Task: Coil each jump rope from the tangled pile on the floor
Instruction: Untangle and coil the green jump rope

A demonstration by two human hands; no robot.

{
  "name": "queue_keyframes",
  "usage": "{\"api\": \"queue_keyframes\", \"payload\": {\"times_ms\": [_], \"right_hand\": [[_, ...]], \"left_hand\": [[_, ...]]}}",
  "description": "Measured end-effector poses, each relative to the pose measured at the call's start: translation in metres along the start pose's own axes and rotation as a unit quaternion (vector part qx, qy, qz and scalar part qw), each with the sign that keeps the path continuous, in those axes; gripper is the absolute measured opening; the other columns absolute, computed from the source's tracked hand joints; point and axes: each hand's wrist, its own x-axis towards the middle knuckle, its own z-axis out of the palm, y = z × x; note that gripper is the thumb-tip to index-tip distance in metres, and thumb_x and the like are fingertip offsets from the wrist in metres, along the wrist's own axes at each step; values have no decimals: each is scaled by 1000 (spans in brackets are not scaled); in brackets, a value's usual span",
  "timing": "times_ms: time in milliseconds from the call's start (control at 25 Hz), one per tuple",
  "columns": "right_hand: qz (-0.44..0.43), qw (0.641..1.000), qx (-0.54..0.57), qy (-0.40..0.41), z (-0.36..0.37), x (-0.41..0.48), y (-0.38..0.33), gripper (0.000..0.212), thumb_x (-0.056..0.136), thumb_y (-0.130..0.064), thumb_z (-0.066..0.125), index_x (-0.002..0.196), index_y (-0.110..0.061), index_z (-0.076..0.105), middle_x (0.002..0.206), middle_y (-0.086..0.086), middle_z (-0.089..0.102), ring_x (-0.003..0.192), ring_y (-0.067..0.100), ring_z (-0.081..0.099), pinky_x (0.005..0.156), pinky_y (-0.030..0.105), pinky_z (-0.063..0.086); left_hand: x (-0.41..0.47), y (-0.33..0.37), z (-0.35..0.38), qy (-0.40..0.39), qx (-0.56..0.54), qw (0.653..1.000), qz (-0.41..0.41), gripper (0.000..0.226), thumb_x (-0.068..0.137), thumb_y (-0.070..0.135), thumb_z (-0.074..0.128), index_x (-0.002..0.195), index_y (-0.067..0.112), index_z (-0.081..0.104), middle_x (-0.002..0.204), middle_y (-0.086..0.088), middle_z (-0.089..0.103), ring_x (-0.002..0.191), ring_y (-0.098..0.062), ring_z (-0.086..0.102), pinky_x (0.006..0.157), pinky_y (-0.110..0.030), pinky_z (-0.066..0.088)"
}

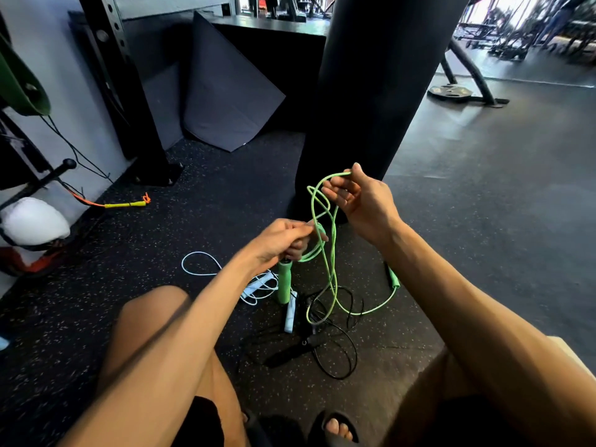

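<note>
A green jump rope (332,253) hangs in loops between my hands above the floor. My left hand (280,240) grips the rope at the top of one green handle (284,282), which hangs down below it. My right hand (358,198), higher and to the right, pinches a loop of the rope between thumb and fingers. The other green handle (393,279) lies on the floor to the right. Under the hands lie a light blue rope (206,269) with its handle (290,312) and a black rope (335,356) with a black handle (287,353), tangled together.
A black punching bag (371,85) stands just behind the hands. A dark mat (225,91) leans at the back. A rack post (129,91) rises at left, with a yellow and orange rope (125,204) by the wall. My bare knees flank the pile.
</note>
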Motion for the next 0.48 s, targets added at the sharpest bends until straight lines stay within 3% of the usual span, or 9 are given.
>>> {"api": "queue_keyframes", "payload": {"times_ms": [120,200,320,480], "right_hand": [[6,999,7,43,-14,4,-3,24,105,-11,39,92,2,54,72,18,64,68,31,73,64,37,61],[42,990,-136,24,-22,-1,-2,18,100,-1,41,91,2,56,76,22,64,67,34,70,62,42,62],[140,917,-355,-112,-27,-21,23,20,98,4,39,93,8,58,94,37,65,83,43,69,80,52,58],[258,871,-342,-240,-32,-29,45,24,95,11,39,112,3,54,116,39,62,109,53,61,95,56,53]], "left_hand": [[-5,7,0,-3,-15,1000,24,27,100,25,50,82,8,60,52,6,24,45,-8,19,51,-27,14],[-6,11,-4,-8,-53,998,44,30,102,22,47,72,15,45,53,5,24,45,-9,17,51,-28,13],[-5,12,-6,-21,-130,990,45,31,105,19,41,74,17,38,52,6,23,47,-10,14,49,-27,14],[-1,17,-9,27,-222,974,46,29,105,17,38,76,14,43,48,8,22,40,-5,19,39,-19,25]]}}
